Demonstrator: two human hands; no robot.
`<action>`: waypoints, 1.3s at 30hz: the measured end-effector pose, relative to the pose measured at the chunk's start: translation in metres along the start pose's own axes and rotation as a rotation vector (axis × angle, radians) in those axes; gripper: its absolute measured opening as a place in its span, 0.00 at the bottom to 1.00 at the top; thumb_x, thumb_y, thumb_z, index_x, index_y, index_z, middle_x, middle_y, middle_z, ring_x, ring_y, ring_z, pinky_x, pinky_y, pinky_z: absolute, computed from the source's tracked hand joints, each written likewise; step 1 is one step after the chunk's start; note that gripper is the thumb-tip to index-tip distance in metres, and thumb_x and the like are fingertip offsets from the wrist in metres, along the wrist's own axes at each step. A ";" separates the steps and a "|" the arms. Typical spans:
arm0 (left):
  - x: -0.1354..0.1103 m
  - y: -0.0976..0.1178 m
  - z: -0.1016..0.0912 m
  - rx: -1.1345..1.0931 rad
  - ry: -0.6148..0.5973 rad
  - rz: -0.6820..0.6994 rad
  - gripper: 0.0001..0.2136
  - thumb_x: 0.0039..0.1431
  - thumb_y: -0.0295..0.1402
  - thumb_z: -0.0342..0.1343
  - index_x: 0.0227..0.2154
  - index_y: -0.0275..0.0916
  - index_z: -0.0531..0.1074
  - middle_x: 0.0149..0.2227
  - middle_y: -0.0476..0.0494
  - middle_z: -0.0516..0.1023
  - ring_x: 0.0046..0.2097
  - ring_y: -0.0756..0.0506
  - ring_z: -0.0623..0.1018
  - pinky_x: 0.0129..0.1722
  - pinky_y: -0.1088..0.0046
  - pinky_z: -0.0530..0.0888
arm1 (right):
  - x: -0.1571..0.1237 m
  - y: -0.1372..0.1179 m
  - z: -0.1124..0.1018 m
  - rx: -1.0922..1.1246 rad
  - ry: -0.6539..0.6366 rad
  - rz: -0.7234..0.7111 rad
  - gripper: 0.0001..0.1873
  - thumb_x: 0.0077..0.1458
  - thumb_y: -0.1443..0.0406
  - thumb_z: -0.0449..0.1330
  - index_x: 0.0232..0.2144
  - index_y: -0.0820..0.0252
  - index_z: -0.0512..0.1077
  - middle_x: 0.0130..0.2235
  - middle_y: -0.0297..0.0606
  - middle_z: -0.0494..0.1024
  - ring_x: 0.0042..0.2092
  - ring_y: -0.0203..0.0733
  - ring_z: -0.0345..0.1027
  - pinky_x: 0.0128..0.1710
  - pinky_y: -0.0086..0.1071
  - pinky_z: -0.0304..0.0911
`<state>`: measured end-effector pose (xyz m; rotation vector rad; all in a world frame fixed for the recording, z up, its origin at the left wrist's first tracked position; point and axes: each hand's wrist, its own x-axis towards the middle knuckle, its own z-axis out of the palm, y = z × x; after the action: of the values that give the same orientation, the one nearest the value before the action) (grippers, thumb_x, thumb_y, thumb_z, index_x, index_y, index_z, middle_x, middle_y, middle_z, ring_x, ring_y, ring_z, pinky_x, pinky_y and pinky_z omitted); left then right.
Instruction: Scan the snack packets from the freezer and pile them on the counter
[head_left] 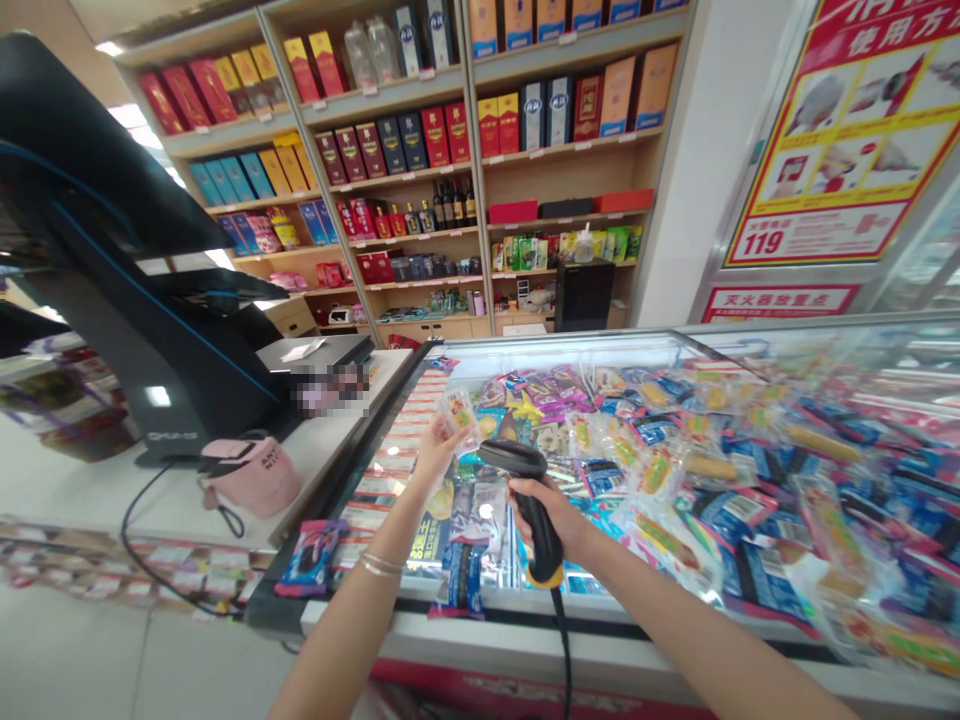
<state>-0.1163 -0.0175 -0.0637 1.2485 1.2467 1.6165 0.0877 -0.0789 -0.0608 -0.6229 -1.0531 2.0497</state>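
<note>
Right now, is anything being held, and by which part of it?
Yes: the right grip holds a barcode scanner by its handle, and the left grip holds a clear-wrapped snack by its near end.

Toward seven o'clock, my bare left forearm (347,640) carries a slim, shiny, pale-metal bangle (381,565) that looks like two thin bands lying close together. Toward four o'clock, my right forearm (675,625) is bare too.

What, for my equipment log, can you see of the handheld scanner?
The handheld scanner looks like black plastic, with a broad head, a slimmer grip and a yellow band at the base, where a black cord hangs. The right hand holds it above the display case, head toward the left hand.
</note>
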 end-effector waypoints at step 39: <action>-0.005 0.009 0.000 0.333 -0.140 0.169 0.19 0.42 0.42 0.67 0.36 0.37 0.77 0.34 0.43 0.81 0.36 0.43 0.80 0.35 0.70 0.76 | -0.013 -0.018 0.006 -0.006 0.015 -0.218 0.14 0.46 0.57 0.65 0.29 0.60 0.67 0.21 0.27 0.69 0.14 0.28 0.58 0.12 0.24 0.55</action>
<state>-0.1149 -0.0250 -0.0562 1.6830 1.3906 1.4440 0.0985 -0.0850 -0.0417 -0.5028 -1.0696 1.8512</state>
